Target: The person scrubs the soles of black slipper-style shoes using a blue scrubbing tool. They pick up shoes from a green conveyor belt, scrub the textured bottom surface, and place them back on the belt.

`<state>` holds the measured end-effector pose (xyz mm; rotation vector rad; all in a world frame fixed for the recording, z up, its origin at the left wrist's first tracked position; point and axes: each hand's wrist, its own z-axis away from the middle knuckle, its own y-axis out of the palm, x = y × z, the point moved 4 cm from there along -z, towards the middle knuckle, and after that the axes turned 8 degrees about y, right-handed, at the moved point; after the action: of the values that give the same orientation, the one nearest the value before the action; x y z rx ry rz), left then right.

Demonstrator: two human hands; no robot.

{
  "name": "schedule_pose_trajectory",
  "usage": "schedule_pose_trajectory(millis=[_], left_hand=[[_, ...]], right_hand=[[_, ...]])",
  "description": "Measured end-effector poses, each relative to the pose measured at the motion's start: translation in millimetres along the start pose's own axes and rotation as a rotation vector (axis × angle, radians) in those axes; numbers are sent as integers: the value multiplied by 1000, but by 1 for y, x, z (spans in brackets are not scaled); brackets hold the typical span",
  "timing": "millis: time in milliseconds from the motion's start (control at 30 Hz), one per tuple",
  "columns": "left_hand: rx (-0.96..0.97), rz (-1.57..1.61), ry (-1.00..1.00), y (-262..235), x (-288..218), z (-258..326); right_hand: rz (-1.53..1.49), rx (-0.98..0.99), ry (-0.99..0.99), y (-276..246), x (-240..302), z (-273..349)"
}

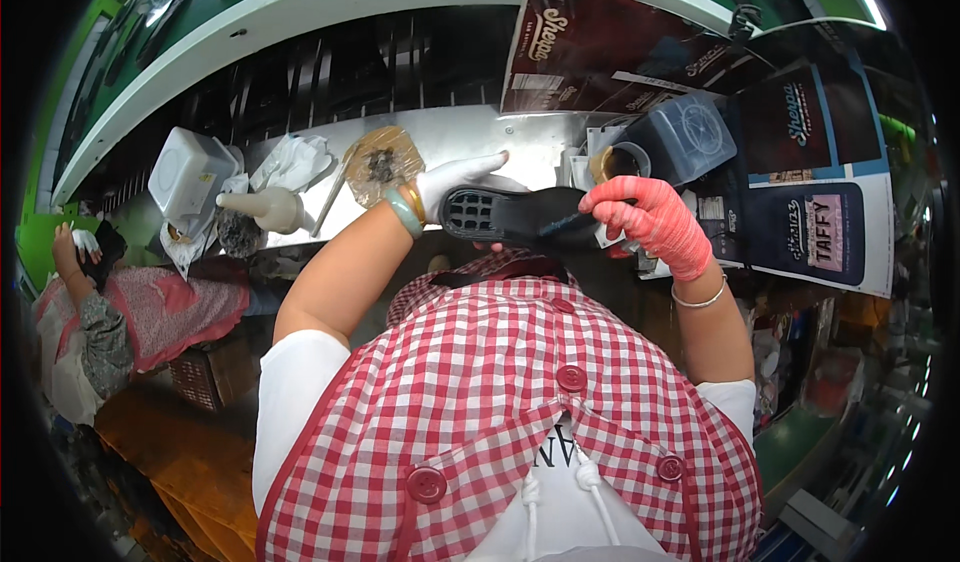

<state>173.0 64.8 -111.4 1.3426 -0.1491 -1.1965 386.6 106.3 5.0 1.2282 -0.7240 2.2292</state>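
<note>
A black shoe sole (pixel 520 217) lies sideways in front of my chest, its open grid of cells at the left end. My left hand (pixel 462 178), in a white glove, supports that end, thumb stretched along the far side and a fingertip showing underneath. At the sole's right end is my right hand (pixel 655 227) in a pinkish-red glove. Its fingers are bent and pressed together on the black edge, with some red showing below. Whether a small thing is also pinched there is hidden. Just beyond that hand stands a cup (pixel 622 162) with yellowish-brown stuff inside.
On the metal bench (pixel 455 132) stand a white plastic container (pixel 190 172), a pale cone-shaped bottle (pixel 265 208) and a stained brown sheet (pixel 383 165). A clear blue-tinted tub (pixel 685 137) and printed cardboard panels (pixel 610 52) border the right. Another person (pixel 140 312) works at far left.
</note>
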Motion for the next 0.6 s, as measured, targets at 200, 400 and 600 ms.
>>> schedule_pose_trajectory(millis=[200, 400, 600], left_hand=[[-118, -153, 679, -37, -22, 40], [-296, 157, 716, -75, 36, 51], [-507, 387, 500, -67, 90, 61]], right_hand=[[-295, -614, -131, -61, -44, 6], [-239, -849, 32, -82, -120, -21], [-239, -844, 92, -80, -141, -33]])
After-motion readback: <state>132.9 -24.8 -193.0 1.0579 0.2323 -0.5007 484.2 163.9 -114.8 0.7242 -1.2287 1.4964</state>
